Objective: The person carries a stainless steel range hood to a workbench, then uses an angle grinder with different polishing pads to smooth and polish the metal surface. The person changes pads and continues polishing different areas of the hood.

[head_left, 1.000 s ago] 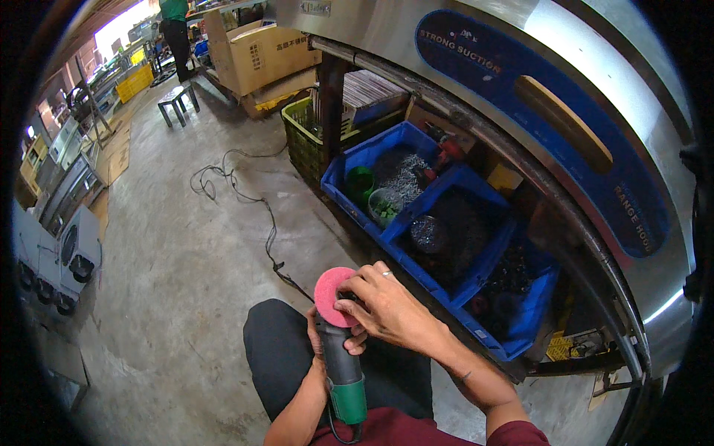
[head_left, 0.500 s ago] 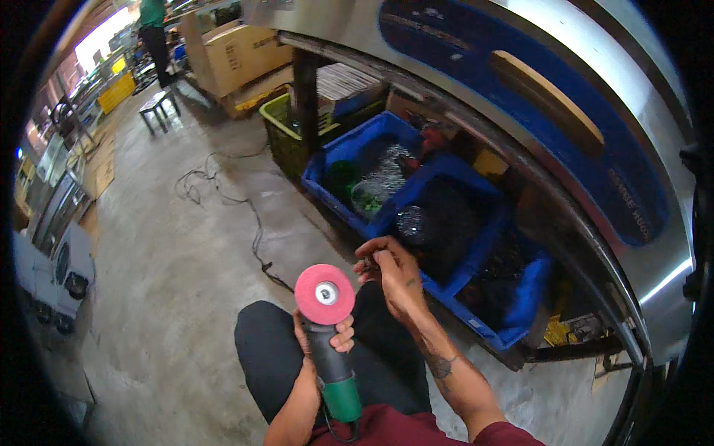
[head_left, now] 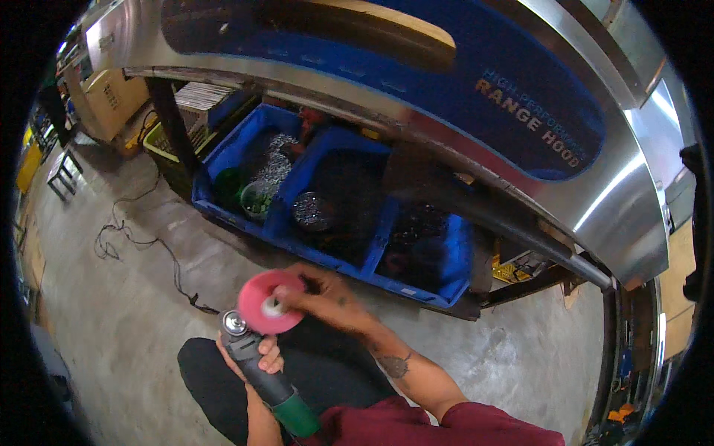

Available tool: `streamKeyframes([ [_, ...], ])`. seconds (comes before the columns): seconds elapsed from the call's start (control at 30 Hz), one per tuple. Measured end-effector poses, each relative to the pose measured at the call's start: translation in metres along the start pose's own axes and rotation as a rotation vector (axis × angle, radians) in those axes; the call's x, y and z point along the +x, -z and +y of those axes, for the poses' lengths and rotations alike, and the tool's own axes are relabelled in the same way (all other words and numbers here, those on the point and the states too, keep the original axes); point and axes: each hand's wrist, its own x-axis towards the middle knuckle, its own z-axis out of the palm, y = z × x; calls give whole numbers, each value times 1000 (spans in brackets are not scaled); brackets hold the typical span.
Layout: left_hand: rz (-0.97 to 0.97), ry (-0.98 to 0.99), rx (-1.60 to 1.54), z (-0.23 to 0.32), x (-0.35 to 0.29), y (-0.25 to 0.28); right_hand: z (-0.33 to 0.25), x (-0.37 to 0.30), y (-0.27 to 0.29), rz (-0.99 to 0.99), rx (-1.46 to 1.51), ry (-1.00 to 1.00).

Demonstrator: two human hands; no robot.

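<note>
We grip the green-bodied angle grinder [head_left: 269, 379] in a closed left hand [head_left: 256, 357]; the right hand [head_left: 327, 297] pinches the pink abrasive disc [head_left: 269, 301], best kept square over the spindle [head_left: 235, 322].

A pink round grinding disc [head_left: 269, 300] sits between right hand [head_left: 327, 299] and left hand [head_left: 253, 355], before blue plastic bins [head_left: 335, 201] under a curved steel hood [head_left: 416, 97].
</note>
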Motion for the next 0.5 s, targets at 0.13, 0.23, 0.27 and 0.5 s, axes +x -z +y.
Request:
streamKeyframes([
  [0.13,-67,-37,26,8,-9,8,38,0,97,449,179,-54],
  [0.23,-103,17,43,11,-4,12,87,26,185,693,-274,-109],
  [0.27,-114,27,60,13,-5,12,98,47,190,654,-462,-135],
  [0.5,-40,-1,94,10,-3,4,199,145,206,560,-1063,-190],
])
